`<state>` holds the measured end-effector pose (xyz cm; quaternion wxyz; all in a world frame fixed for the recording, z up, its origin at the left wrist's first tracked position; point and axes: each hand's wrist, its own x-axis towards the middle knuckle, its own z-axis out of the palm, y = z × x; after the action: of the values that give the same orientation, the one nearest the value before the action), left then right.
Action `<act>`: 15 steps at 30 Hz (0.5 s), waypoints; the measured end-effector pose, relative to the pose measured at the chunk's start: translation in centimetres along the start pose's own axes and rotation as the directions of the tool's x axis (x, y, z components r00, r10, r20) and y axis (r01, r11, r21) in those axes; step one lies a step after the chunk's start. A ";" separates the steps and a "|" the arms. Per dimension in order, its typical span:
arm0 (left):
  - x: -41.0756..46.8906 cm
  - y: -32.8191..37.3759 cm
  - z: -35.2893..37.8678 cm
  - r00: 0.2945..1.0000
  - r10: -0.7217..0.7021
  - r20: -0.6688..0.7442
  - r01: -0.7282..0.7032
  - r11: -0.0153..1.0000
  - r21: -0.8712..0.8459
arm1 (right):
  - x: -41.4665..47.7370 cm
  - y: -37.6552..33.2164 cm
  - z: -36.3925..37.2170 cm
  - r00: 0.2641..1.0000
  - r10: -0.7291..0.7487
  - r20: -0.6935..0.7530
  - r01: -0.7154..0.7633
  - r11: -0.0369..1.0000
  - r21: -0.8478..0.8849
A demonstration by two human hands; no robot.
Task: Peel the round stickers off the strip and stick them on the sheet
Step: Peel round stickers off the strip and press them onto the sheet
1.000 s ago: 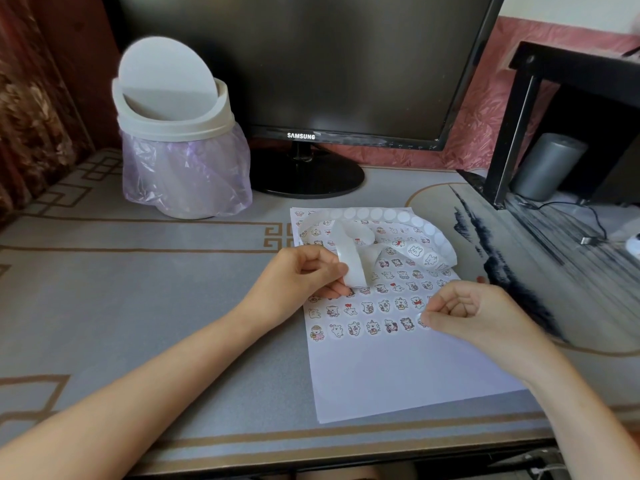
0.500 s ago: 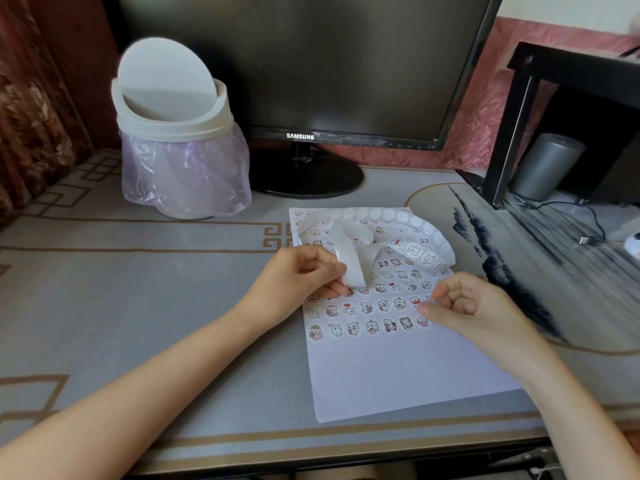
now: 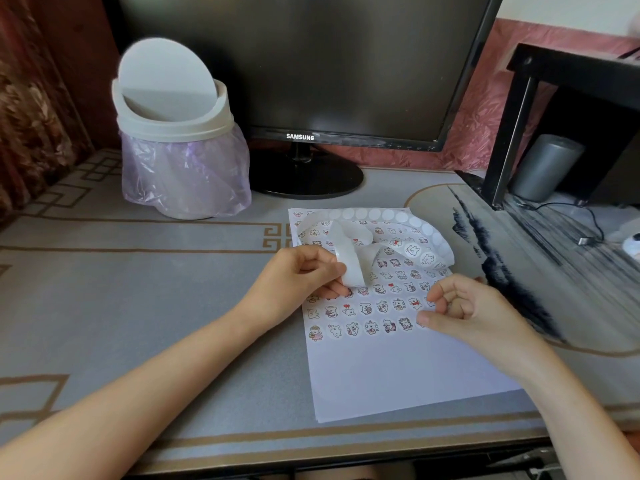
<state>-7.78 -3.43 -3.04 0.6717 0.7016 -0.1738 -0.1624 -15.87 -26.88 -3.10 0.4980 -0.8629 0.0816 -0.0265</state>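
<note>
Left hand (image 3: 298,282): I see it at frame centre, thumb and fingers pinching the near end of the strip (image 3: 350,263).
Strip: white backing, looping up from that grip and curling across the top of the sheet (image 3: 398,372); a few stickers sit on its right bend.
Right hand (image 3: 474,313): centre right, fingers curled closed, thumb tip touching the sheet at the right end of the bottom sticker row.
Sheet: flat on the desk (image 3: 138,289), mid-frame; rows of stickers (image 3: 370,327) fill its upper half.
Bin (image 3: 180,133): upper left, beside the monitor (image 3: 311,64).
</note>
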 end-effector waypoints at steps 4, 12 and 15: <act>-0.1 0.0 0.0 1.000 -0.002 -0.006 0.002 1.000 -0.011 | 0.0 -0.1 -0.6 0.999 0.005 0.047 -0.003 0.999 -0.033; -0.1 0.2 0.0 0.998 0.051 -0.027 -0.051 0.998 -0.024 | 0.4 -2.8 1.1 0.981 -0.174 -0.089 0.179 0.982 0.058; -0.2 0.3 -0.1 0.996 0.074 -0.043 -0.075 0.997 -0.006 | 0.8 -4.0 2.6 0.969 -0.235 -0.077 0.239 0.971 0.035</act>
<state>-7.89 -3.30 -2.75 0.6834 0.6955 -0.1848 -0.1227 -14.26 -22.86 -1.00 0.5068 -0.8539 -0.0047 -0.1187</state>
